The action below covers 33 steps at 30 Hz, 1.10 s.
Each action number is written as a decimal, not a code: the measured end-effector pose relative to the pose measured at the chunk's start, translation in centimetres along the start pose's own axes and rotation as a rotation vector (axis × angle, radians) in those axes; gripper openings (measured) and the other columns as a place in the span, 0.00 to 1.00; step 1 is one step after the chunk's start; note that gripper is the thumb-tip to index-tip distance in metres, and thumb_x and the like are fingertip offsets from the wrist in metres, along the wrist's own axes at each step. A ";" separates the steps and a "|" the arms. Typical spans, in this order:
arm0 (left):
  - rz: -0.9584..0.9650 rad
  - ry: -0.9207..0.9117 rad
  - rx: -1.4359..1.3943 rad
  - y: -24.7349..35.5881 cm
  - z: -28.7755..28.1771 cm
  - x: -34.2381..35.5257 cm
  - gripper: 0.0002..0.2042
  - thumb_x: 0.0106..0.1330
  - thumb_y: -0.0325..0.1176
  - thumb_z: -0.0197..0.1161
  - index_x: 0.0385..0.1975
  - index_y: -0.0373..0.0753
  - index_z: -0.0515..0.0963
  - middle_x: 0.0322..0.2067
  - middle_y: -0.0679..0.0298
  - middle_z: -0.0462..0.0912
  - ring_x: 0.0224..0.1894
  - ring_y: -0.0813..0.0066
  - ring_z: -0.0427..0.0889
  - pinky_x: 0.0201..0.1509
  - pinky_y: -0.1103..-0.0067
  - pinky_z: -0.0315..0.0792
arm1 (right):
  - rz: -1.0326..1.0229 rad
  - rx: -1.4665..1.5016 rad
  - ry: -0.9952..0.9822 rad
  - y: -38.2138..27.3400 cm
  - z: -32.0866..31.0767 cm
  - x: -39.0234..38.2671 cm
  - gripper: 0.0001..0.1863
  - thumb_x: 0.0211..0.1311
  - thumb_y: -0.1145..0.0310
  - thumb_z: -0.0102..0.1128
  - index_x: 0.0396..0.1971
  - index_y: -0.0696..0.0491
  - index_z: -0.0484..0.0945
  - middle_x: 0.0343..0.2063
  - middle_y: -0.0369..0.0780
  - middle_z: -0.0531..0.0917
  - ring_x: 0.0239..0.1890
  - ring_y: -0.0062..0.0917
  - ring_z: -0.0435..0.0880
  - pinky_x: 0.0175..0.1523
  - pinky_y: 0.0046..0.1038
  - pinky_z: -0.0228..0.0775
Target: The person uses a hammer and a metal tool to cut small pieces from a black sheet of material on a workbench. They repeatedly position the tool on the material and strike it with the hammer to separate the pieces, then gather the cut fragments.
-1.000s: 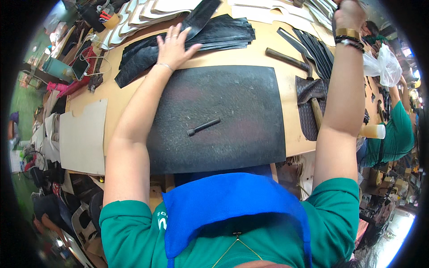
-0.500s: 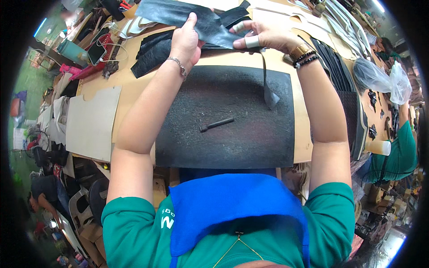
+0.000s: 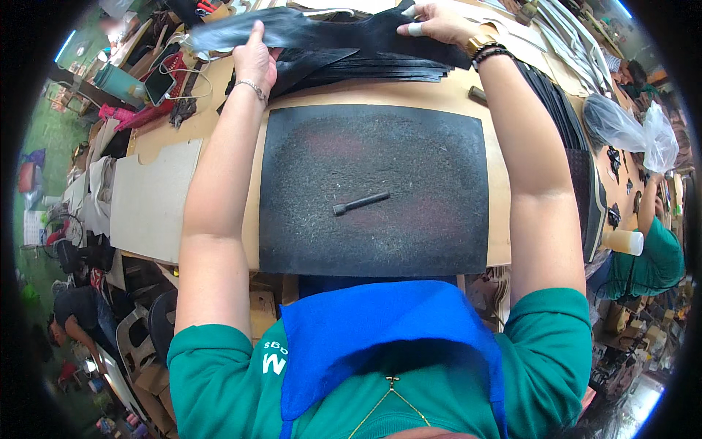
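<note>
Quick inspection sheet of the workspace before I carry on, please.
Surface: tan table bearing a black mat; dark rod-like tool on the mat.
Job's things: black sheet material held up, one piece or more unclear; stacked black strips beyond the mat.
Clutter: teal tumbler, phone and red basket at left.
Hands: left hand and right hand both grip the black sheet material.
Cables: white cable looped beside the phone.
Surroundings: person in green at right.

From my remote station I record the black strip's [image 3: 344,35] left end as blurred, the stacked black pieces [image 3: 395,66] partly covered beneath it, a brown stub [image 3: 477,95] cut off behind the right forearm [image 3: 532,146], and far-right dark items [image 3: 614,216] too small to identify.
</note>
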State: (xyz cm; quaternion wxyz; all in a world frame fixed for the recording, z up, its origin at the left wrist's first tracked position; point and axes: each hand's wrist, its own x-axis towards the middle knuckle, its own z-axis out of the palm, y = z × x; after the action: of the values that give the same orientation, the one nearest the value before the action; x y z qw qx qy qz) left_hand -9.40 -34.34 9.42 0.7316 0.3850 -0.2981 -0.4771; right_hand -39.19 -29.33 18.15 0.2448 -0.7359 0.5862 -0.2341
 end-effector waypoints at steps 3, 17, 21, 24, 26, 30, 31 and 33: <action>-0.018 0.147 0.214 -3.9 -1.3 2.3 0.36 0.64 0.35 0.64 0.64 0.27 0.51 0.63 0.46 0.59 0.63 0.53 0.64 0.69 0.59 0.57 | -0.238 -0.386 0.423 10.4 3.6 5.6 0.22 0.60 0.63 0.62 0.52 0.58 0.75 0.47 0.45 0.81 0.49 0.33 0.78 0.57 0.32 0.70; 0.792 -0.652 2.041 -5.5 -5.9 2.6 0.35 0.65 0.43 0.61 0.70 0.58 0.51 0.70 0.61 0.54 0.71 0.57 0.56 0.61 0.42 0.60 | -0.083 -0.449 0.283 10.5 13.9 3.7 0.27 0.64 0.63 0.54 0.63 0.33 0.65 0.70 0.40 0.58 0.73 0.43 0.50 0.64 0.70 0.48; 0.724 -0.627 2.128 -6.6 -5.0 5.4 0.35 0.67 0.44 0.58 0.71 0.62 0.47 0.72 0.63 0.51 0.72 0.56 0.54 0.64 0.39 0.53 | -0.077 -0.359 0.261 11.4 13.4 4.0 0.31 0.62 0.55 0.58 0.65 0.35 0.62 0.70 0.43 0.57 0.73 0.44 0.50 0.66 0.65 0.47; 0.586 -0.810 1.910 -6.3 -5.8 5.0 0.40 0.62 0.56 0.58 0.72 0.61 0.44 0.73 0.58 0.45 0.74 0.52 0.46 0.66 0.39 0.48 | -0.201 -0.376 0.210 10.9 10.2 -0.6 0.42 0.54 0.44 0.65 0.67 0.39 0.58 0.70 0.45 0.56 0.72 0.42 0.52 0.68 0.58 0.51; 0.557 -0.895 1.937 -5.2 -5.5 3.5 0.44 0.61 0.62 0.56 0.73 0.58 0.42 0.74 0.57 0.38 0.75 0.51 0.38 0.67 0.39 0.45 | -0.228 -0.445 0.383 11.2 6.0 -6.0 0.38 0.54 0.40 0.63 0.60 0.47 0.69 0.60 0.47 0.72 0.63 0.37 0.70 0.65 0.41 0.63; 0.643 -0.806 1.749 -3.4 -9.7 2.1 0.37 0.66 0.58 0.52 0.72 0.54 0.48 0.74 0.55 0.37 0.75 0.51 0.41 0.67 0.42 0.45 | 0.036 -0.377 0.826 16.3 -3.3 -20.7 0.27 0.55 0.50 0.68 0.50 0.52 0.78 0.44 0.46 0.82 0.48 0.33 0.81 0.54 0.33 0.72; 0.627 -0.846 1.598 -2.9 -10.0 0.9 0.34 0.68 0.56 0.49 0.72 0.53 0.51 0.74 0.55 0.37 0.74 0.51 0.43 0.68 0.44 0.44 | 0.178 -0.293 1.023 18.8 -5.3 -25.2 0.25 0.57 0.52 0.68 0.48 0.52 0.79 0.43 0.45 0.82 0.47 0.31 0.81 0.53 0.30 0.72; 0.555 -0.862 1.505 -2.0 -9.8 -2.0 0.30 0.71 0.52 0.45 0.71 0.49 0.54 0.73 0.53 0.39 0.74 0.53 0.44 0.72 0.54 0.42 | 0.513 -0.512 1.427 26.7 -8.4 -35.3 0.30 0.56 0.50 0.67 0.51 0.57 0.77 0.44 0.49 0.82 0.47 0.38 0.81 0.53 0.32 0.71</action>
State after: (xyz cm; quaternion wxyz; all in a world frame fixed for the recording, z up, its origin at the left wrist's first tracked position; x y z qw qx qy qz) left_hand -3.19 -30.27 2.40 0.2010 0.4635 -0.8605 -0.0659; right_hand -71.62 -0.66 5.62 -0.3197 -0.2844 0.7879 -0.4428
